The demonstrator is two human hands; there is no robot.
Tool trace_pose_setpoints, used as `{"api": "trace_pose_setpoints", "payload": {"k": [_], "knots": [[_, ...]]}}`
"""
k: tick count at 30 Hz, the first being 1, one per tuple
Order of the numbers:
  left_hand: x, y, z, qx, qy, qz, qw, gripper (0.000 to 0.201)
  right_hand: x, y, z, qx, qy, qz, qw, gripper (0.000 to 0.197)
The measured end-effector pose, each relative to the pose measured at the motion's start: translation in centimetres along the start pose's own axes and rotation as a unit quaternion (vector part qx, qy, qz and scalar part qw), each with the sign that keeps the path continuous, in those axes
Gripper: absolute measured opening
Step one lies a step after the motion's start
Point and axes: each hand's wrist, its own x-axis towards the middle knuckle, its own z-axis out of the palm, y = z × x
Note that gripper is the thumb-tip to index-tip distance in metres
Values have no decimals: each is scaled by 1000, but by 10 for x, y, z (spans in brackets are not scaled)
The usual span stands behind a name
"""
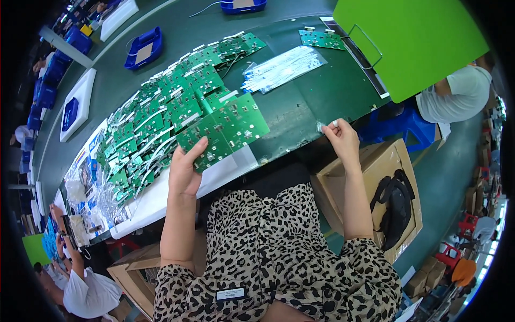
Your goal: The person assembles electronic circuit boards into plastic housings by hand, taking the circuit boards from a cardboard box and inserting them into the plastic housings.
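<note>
Left grip (185,169) on circuit board (217,135), left end

1. The left hand (185,169) is hiding part of the flat green board (241,122).
2. The right hand (342,140) is partly covering a tiny pale thing (319,126), too small to name.
3. Beyond the left hand, piled boards (155,115) are lying over and hiding each other.
4. Past the right hand, a lime panel (413,43) is running off the top and hiding some of a person in white (458,99).
5. Far ahead of both hands, the top edge is cutting off a blue tray (244,10).
</note>
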Motion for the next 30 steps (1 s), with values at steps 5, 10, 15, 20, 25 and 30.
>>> {"api": "trace_pose_setpoints", "payload": {"k": [5,10,15,20,25,30], "knots": [[-9,2,8,-14,-13,-41,999,37,2,2,-15,28,5,-2,1000,28],[-20,7,10,2,-54,-70,996,36,6,-20,-27,164,65,-55,983,13],[-25,6,13,47,-82,-72,993,36,-15,-96,-12,509,-286,5,812,31],[-31,7,10,30,-98,-116,988,35,-38,-119,20,587,-419,109,684,32],[-34,10,-1,-1,-117,-111,987,36,-41,-123,30,602,-449,122,649,31],[-32,8,-11,-16,-127,-116,985,38,-40,-127,35,604,-469,120,633,32]]}}
